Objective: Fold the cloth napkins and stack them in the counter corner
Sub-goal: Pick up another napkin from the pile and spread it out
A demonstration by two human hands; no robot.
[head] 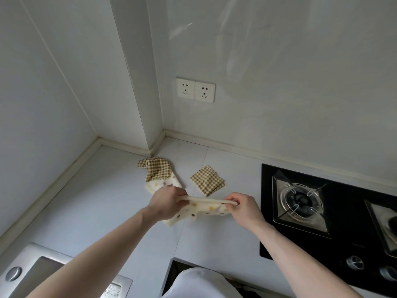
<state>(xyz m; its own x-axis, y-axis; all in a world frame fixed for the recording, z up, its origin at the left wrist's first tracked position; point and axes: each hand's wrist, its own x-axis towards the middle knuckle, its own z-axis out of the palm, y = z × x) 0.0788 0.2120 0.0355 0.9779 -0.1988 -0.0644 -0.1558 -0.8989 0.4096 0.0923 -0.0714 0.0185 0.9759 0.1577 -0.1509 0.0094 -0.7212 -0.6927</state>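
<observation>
The dotted napkin (204, 208) is pinched taut at its top edge by the left hand (166, 204) and right hand (243, 207); corners should be matched before it is laid flat.

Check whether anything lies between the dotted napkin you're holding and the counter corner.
Yes. An unfolded heap, a checked napkin overlapping another dotted napkin, lies on the counter between the held dotted napkin and the corner. The folded checked napkin sits off to the right.

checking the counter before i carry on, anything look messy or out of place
The checked napkin near the corner lies rumpled and half unfolded over a dotted one, unlike the neat folded checked napkin beside it. Nothing looks spilled or damaged.
</observation>
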